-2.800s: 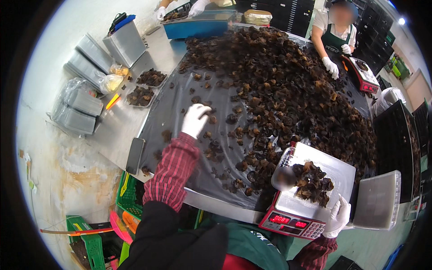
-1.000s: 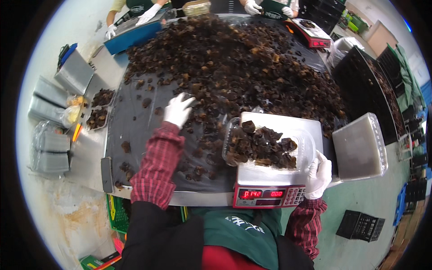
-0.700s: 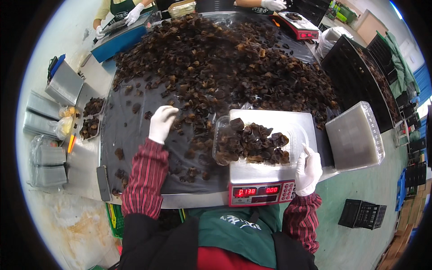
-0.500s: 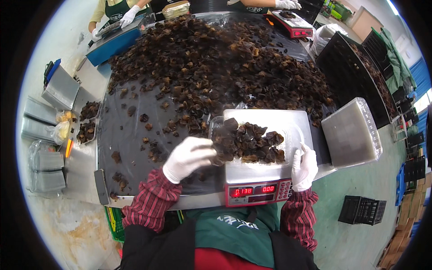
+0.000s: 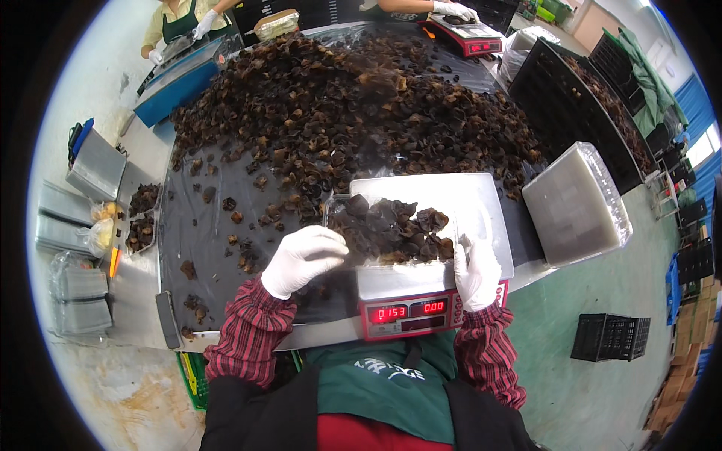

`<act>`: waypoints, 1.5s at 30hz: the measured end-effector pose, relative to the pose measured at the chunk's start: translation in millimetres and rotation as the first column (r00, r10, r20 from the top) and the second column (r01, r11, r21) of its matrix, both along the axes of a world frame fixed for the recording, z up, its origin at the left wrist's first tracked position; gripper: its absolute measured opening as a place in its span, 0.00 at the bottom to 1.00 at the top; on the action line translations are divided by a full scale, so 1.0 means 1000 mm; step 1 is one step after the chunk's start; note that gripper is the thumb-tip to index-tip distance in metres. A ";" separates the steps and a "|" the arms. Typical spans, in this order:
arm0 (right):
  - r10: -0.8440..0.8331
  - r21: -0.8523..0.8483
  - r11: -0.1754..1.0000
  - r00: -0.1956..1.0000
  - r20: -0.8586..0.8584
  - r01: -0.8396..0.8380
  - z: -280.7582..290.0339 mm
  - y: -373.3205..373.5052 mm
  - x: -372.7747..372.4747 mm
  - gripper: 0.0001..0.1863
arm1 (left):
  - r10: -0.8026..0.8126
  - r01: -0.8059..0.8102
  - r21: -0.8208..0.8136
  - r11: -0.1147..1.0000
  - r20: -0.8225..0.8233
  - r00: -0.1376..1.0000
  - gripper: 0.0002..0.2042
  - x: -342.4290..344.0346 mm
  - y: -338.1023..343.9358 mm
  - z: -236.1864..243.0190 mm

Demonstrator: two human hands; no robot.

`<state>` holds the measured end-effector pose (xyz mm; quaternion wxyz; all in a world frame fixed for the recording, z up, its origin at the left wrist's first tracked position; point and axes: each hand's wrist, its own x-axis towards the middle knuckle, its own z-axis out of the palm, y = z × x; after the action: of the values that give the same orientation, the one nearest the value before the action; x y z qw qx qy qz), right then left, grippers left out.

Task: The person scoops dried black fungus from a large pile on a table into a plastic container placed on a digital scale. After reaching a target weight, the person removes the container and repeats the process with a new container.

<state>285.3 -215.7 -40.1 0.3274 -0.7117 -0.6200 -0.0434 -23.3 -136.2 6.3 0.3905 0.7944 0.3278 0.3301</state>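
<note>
A clear plastic tray (image 5: pixel 365 261) filled with dark brown wood ear mushrooms (image 5: pixel 410 229) lies across a scale (image 5: pixel 481 197) with a red front, its left end overhanging the platform. My left hand (image 5: pixel 301 259), white-gloved, hovers by the tray's left end. Its fingers curve with a gap to the thumb, and nothing shows between them. At the tray's right end is my right hand (image 5: pixel 477 276), also gloved. Its fingers point forward, thumb apart and close against the tray's edge. Red digits glow on the scale's display (image 5: pixel 408 312).
A large heap of wood ear mushrooms (image 5: pixel 316 98) covers the far table. Stacked clear trays (image 5: pixel 575 203) stand right of the scale. Filled trays (image 5: pixel 141 233) and a phone-like dark slab (image 5: pixel 168 319) lie at left. Co-workers' gloved hands (image 5: pixel 455 11) show at the far side.
The red digits on the near scale have changed. My right hand has come slightly nearer the tray. The whole view has shifted a little. A co-worker's hand now reaches onto the far scale.
</note>
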 end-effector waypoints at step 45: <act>0.199 0.039 0.979 0.980 0.017 -0.200 0.025 0.034 0.017 0.13 | 0.596 -0.744 0.317 0.588 -0.792 0.133 0.14 -0.299 -0.200 -0.054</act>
<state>302.1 -181.5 -14.9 0.3402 -0.6389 -0.6894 -0.0275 -322.3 -336.4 -47.9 0.0476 0.5777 0.8148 0.0130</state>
